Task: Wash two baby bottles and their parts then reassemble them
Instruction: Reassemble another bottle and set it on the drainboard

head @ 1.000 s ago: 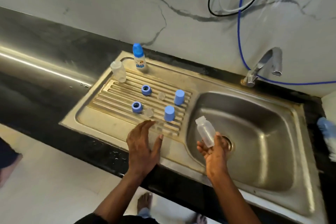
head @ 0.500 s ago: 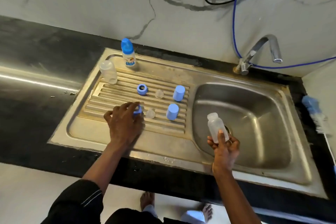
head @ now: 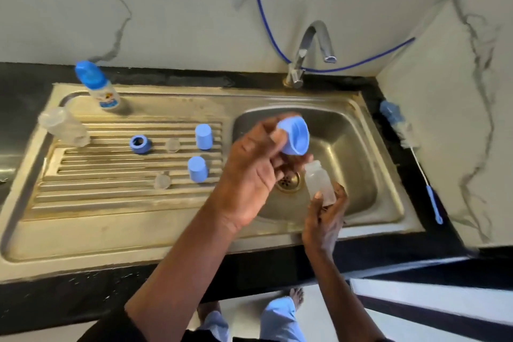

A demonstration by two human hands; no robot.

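Collar (head: 295, 137) pinched between left fingers (head: 268, 126), near right hand's (head: 324, 216) bottle (head: 317, 180).

The left hand (head: 249, 175) pinches a blue collar (head: 295, 137) near the clear bottle (head: 319, 183) gripped by the right hand (head: 324, 219).

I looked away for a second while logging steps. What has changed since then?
The left hand picked a blue ring off the draining board and carried it right, over the basin, beside the clear bottle in the right hand. The other ring and two caps stayed put.
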